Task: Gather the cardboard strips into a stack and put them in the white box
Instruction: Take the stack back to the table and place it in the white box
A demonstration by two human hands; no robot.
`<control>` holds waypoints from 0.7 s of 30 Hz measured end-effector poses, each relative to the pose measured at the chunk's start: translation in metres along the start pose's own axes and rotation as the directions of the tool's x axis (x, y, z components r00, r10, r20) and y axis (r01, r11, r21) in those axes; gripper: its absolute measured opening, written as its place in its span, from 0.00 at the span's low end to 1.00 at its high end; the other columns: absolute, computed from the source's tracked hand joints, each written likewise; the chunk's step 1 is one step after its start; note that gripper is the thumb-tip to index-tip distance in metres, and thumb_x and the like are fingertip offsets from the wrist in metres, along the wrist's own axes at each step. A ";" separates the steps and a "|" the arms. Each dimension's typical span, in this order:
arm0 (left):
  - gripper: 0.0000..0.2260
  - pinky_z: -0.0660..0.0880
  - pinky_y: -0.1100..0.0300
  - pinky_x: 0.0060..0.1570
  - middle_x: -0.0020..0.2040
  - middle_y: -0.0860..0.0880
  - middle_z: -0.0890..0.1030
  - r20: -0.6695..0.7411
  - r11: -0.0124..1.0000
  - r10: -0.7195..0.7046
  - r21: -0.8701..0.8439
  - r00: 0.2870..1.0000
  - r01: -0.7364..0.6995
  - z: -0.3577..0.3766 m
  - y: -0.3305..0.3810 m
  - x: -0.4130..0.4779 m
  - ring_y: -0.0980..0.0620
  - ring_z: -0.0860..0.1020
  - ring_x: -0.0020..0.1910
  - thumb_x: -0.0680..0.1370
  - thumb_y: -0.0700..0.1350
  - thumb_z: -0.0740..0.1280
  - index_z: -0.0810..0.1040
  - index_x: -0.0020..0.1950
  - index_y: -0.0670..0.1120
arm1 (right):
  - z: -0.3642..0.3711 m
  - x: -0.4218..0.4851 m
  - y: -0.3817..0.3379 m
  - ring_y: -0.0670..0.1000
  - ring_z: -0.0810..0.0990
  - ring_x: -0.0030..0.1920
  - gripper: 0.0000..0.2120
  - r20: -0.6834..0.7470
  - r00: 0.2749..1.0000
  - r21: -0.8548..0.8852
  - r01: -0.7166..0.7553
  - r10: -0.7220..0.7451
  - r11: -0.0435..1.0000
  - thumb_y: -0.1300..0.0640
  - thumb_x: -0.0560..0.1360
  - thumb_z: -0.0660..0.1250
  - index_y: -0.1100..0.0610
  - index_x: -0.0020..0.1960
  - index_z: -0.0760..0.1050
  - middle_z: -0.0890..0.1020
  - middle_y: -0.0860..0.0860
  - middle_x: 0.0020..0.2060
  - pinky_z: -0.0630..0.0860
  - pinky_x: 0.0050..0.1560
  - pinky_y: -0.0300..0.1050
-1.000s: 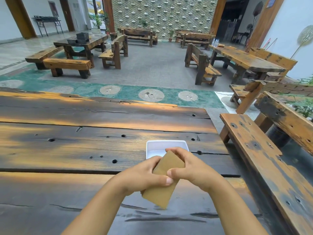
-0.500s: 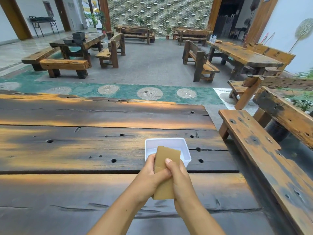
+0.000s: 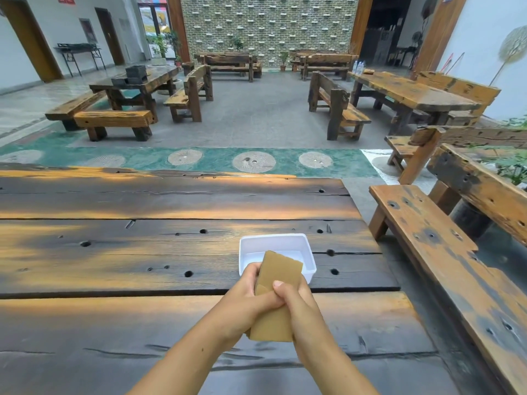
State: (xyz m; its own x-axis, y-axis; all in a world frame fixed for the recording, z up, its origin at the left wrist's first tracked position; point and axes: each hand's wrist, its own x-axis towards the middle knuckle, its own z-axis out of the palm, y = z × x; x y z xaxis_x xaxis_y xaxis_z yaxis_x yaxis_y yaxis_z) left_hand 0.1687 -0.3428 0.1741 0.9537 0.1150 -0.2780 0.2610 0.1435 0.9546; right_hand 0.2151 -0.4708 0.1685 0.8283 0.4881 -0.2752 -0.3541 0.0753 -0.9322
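- While both hands clamp it, the stack (image 3: 278, 297) of cardboard strips sits at 6 o'clock of the box (image 3: 309, 262), tilted, with its far end leaning toward 1 o'clock.
- Left hand (image 3: 246, 303): grip closed on the stack's left edge, thumb laid across the top face.
- Right hand (image 3: 296, 302): grip closed on the stack's right edge, thumb (image 3: 281, 287) pressed on the top face, touching the left thumb.
- Stack position: far end overlaps the near rim of the box; near end projects below the hands, over the table (image 3: 114, 252). Contact with the rim cannot be determined.
- Box: white, open-topped, resting on the table, at 12 o'clock of the hands. The visible part of its floor is bare.
- Bench (image 3: 445, 252): at 3 o'clock of the table, apart from it.
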 end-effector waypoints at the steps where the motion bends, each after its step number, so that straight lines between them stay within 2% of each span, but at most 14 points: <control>1: 0.27 0.79 0.37 0.60 0.60 0.48 0.84 0.015 1.000 0.006 0.026 1.000 -0.006 -0.001 0.002 0.000 0.44 0.84 0.58 0.69 0.51 0.78 0.73 0.66 0.54 | -0.011 0.001 -0.005 0.52 0.85 0.57 0.24 0.042 0.999 -0.028 0.012 -0.011 1.000 0.51 0.69 0.67 0.51 0.65 0.76 0.86 0.53 0.56 0.81 0.57 0.50; 3: 0.26 0.80 0.42 0.57 0.59 0.51 0.84 0.045 0.994 0.019 0.111 0.999 -0.023 -0.002 0.009 -0.002 0.50 0.84 0.56 0.70 0.48 0.77 0.72 0.66 0.54 | -0.034 0.006 -0.021 0.50 0.81 0.63 0.31 0.101 0.993 -0.172 0.075 -0.058 0.982 0.51 0.67 0.70 0.51 0.70 0.70 0.81 0.51 0.63 0.77 0.63 0.46; 5: 0.26 0.81 0.50 0.55 0.57 0.52 0.82 0.091 0.963 0.016 0.267 0.996 -0.040 -0.003 0.018 -0.005 0.55 0.83 0.51 0.72 0.48 0.75 0.69 0.66 0.55 | -0.054 0.012 -0.042 0.46 0.77 0.65 0.34 0.206 0.974 -0.391 0.172 -0.096 0.904 0.51 0.67 0.73 0.47 0.71 0.67 0.77 0.46 0.64 0.76 0.65 0.46; 7: 0.29 0.80 0.54 0.53 0.59 0.50 0.80 0.138 0.899 -0.020 0.435 0.990 -0.042 -0.004 0.026 -0.006 0.56 0.82 0.51 0.72 0.50 0.74 0.64 0.69 0.58 | -0.061 0.020 -0.061 0.46 0.80 0.60 0.28 0.358 0.933 -0.578 0.243 -0.025 0.779 0.49 0.67 0.74 0.44 0.66 0.72 0.80 0.45 0.59 0.79 0.62 0.46; 9: 0.37 0.80 0.58 0.53 0.62 0.51 0.79 0.168 0.832 -0.063 0.553 0.984 -0.041 -0.004 0.032 -0.006 0.53 0.82 0.54 0.71 0.53 0.75 0.57 0.74 0.60 | -0.062 0.025 -0.072 0.50 0.82 0.55 0.23 0.419 0.904 -0.704 0.266 0.084 0.658 0.45 0.66 0.74 0.44 0.59 0.74 0.83 0.48 0.54 0.80 0.57 0.52; 10: 0.40 0.79 0.61 0.52 0.62 0.52 0.78 0.176 0.805 -0.078 0.592 0.981 -0.042 -0.004 0.035 -0.005 0.54 0.82 0.55 0.71 0.53 0.75 0.54 0.76 0.61 | -0.062 0.028 -0.074 0.53 0.83 0.54 0.22 0.428 0.896 -0.729 0.267 0.116 0.631 0.44 0.65 0.74 0.45 0.57 0.74 0.83 0.50 0.53 0.80 0.57 0.55; 11: 0.42 0.79 0.62 0.52 0.62 0.53 0.78 0.173 0.793 -0.093 0.608 0.980 -0.033 -0.005 0.036 -0.004 0.54 0.82 0.56 0.71 0.54 0.75 0.52 0.77 0.62 | -0.063 0.031 -0.072 0.54 0.83 0.54 0.22 0.433 0.892 -0.723 0.259 0.128 0.640 0.44 0.65 0.74 0.47 0.57 0.74 0.84 0.51 0.53 0.80 0.58 0.58; 13: 0.43 0.80 0.59 0.54 0.65 0.53 0.77 0.159 0.797 -0.107 0.603 0.982 -0.011 -0.009 0.037 0.000 0.52 0.82 0.57 0.71 0.54 0.75 0.51 0.77 0.63 | -0.062 0.035 -0.062 0.55 0.84 0.55 0.21 0.437 0.892 -0.657 0.228 0.117 0.719 0.47 0.67 0.75 0.50 0.57 0.74 0.85 0.53 0.54 0.79 0.61 0.60; 15: 0.43 0.81 0.57 0.55 0.66 0.52 0.76 0.157 0.793 -0.130 0.609 0.979 0.007 -0.016 0.036 0.008 0.51 0.82 0.58 0.71 0.53 0.76 0.51 0.78 0.63 | -0.059 0.041 -0.045 0.54 0.84 0.50 0.18 0.415 0.908 -0.606 0.223 0.064 0.763 0.49 0.67 0.73 0.50 0.55 0.75 0.85 0.55 0.51 0.79 0.58 0.60; 18: 0.44 0.80 0.64 0.43 0.63 0.54 0.77 0.162 0.798 -0.164 0.601 0.973 0.034 -0.028 0.033 0.027 0.54 0.83 0.53 0.71 0.51 0.77 0.54 0.79 0.61 | -0.052 0.053 -0.023 0.47 0.80 0.40 0.13 0.307 0.951 -0.572 0.220 -0.042 0.790 0.49 0.66 0.71 0.48 0.49 0.74 0.83 0.49 0.42 0.79 0.44 0.52; 21: 0.42 0.79 0.62 0.48 0.61 0.53 0.77 0.097 0.781 -0.167 0.620 0.981 0.072 -0.046 0.033 0.051 0.55 0.82 0.53 0.70 0.56 0.77 0.57 0.78 0.60 | -0.047 0.072 -0.008 0.46 0.81 0.40 0.14 0.209 0.975 -0.497 0.168 -0.070 0.851 0.49 0.65 0.71 0.51 0.49 0.75 0.83 0.46 0.40 0.78 0.44 0.46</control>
State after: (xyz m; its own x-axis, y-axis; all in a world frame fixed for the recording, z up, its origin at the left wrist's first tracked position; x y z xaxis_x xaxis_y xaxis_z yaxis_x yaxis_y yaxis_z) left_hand 0.2189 -0.2868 0.1863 0.9066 -0.0062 -0.4220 0.3653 -0.4895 0.7918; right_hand 0.2979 -0.4777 0.1451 0.7417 0.6528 -0.1540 0.0535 -0.2864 -0.9566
